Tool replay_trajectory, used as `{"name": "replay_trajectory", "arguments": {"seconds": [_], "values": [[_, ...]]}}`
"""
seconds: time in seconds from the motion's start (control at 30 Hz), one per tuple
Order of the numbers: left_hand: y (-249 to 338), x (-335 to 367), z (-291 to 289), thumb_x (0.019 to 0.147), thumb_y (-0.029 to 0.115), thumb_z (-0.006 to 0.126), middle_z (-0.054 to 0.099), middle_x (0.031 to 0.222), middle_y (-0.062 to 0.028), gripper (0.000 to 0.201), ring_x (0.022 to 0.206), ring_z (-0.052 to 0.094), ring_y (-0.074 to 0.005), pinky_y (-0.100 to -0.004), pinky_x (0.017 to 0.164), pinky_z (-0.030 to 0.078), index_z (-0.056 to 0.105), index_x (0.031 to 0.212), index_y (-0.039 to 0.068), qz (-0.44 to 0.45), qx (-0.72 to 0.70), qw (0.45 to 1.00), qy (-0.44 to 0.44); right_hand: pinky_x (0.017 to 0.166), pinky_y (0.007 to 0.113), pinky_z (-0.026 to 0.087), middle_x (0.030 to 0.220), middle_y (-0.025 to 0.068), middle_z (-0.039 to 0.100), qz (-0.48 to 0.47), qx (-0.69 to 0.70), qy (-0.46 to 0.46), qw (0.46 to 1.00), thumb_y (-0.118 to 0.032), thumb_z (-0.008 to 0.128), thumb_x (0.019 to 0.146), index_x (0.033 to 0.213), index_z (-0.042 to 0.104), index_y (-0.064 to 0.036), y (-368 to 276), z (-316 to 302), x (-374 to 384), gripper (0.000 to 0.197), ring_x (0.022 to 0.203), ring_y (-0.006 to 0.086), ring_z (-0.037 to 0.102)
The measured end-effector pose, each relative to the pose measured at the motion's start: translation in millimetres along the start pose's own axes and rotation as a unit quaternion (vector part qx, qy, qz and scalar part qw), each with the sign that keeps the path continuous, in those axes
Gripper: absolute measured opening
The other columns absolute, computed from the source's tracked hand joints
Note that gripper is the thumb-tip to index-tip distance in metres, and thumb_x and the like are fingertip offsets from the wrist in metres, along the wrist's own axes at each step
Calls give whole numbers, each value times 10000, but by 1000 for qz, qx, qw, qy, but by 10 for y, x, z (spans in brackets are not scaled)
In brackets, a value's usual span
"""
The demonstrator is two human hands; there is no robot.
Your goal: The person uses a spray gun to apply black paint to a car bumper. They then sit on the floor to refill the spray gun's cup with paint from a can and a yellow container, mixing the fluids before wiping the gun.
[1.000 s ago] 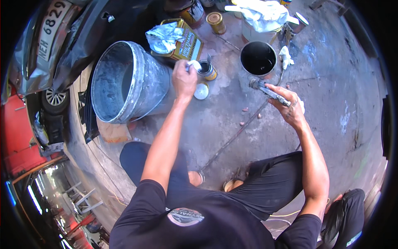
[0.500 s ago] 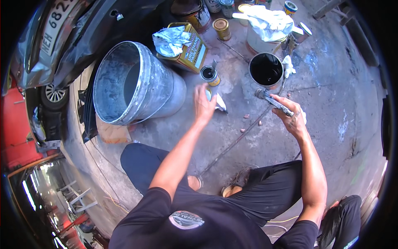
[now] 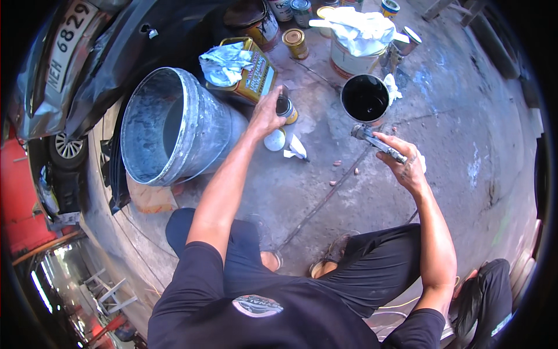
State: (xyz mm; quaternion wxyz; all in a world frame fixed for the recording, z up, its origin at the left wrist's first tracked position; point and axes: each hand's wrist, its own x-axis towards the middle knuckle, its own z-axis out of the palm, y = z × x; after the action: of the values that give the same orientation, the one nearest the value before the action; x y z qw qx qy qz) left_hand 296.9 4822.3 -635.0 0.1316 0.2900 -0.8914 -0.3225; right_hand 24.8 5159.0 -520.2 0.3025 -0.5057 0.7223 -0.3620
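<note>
My left hand [image 3: 268,115] is curled around the near left side of a small paint tin [image 3: 292,114] with dark contents. A flat stirring blade [image 3: 283,92] stands up from the tin beside my fingertips. Below it lie a pale round lid [image 3: 275,139] and a crumpled white rag [image 3: 296,148] with a dark tip. My right hand [image 3: 405,167] grips a metal spray gun [image 3: 378,143], its knobbed end pointing up and left. Just beyond that end is an open cup of glossy black liquid [image 3: 365,99]; whether the two are joined cannot be made out.
A large paint-smeared bucket [image 3: 192,125] lies tilted at left, near a car bumper [image 3: 110,64]. Behind my left hand stands a gold rectangular can [image 3: 256,67] with a rag [image 3: 225,63] on top. Several tins and a cloth-covered pail [image 3: 351,58] line the back. Another person's leg [image 3: 485,296] shows lower right.
My left hand has moved up and left from over the pale lid to the small tin, uncovering the lid. My right hand keeps its hold on the spray gun. The view has shifted slightly.
</note>
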Motion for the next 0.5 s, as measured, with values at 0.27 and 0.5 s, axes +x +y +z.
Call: {"name": "replay_trajectory", "arguments": {"seconds": [0.27,0.5], "values": [[493,282,264,710,377,913,680,1307,-242,986,1231,634,-409,-514,1074,478,510,1510,-36,-59,123,985,108,1010,394,562,1281,149,770,31,-28,7,999,-57,833,876,1381,728,-139,-58,-43,-82,523,1168,320,746],[596,385,561,680,517,972,657,1333,-208,1104,1286,564,-402,-574,1081,415,486,1559,60,-143,191,960,143,984,382,577,1276,147,770,-3,-37,4,999,-47,827,880,1366,733,-118,-5,3,-105,500,1161,312,754]]}}
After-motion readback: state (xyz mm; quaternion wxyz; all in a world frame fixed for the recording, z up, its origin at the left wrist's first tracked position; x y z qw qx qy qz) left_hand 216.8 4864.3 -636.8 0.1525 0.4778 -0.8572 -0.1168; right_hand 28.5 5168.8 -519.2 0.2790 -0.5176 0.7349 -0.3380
